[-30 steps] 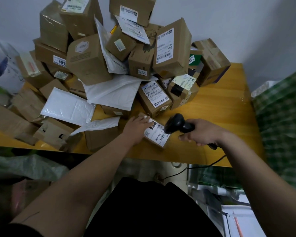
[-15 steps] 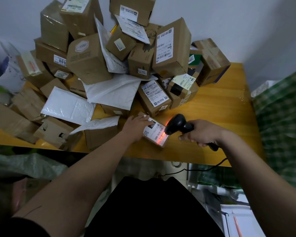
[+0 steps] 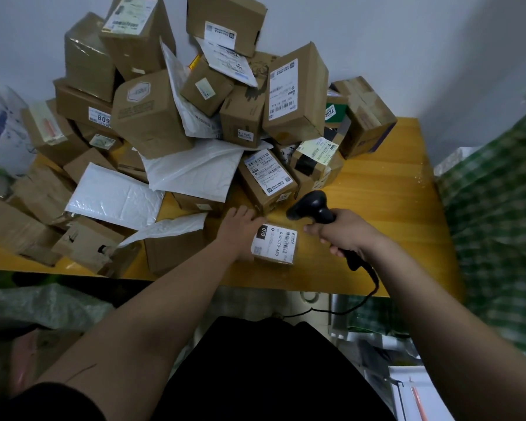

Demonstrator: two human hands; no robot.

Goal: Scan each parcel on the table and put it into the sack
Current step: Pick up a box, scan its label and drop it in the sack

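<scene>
In the head view, a small parcel (image 3: 274,245) is seen near the front edge of the yellow desk (image 3: 386,189), at the centre of the frame, its label facing up. The left hand (image 3: 240,229) is laid on the parcel's left side with fingers curved over its top edge; a full grip cannot be confirmed. The black scanner (image 3: 315,208) is gripped by the right hand (image 3: 343,235), its head just above and right of the label. The red glow cast on the label half a second ago is no longer seen, and the scanner has been drawn slightly back to the right. The scan is therefore judged done, with transfer to the sack next.

The upper left of the frame is filled by the heap of parcels (image 3: 170,117), cardboard boxes and white mailers stacked against a pale wall. A green checked sack (image 3: 498,214) is seen at the right edge, and a grey woven sack (image 3: 43,305) at the lower left; which is meant cannot be told.
</scene>
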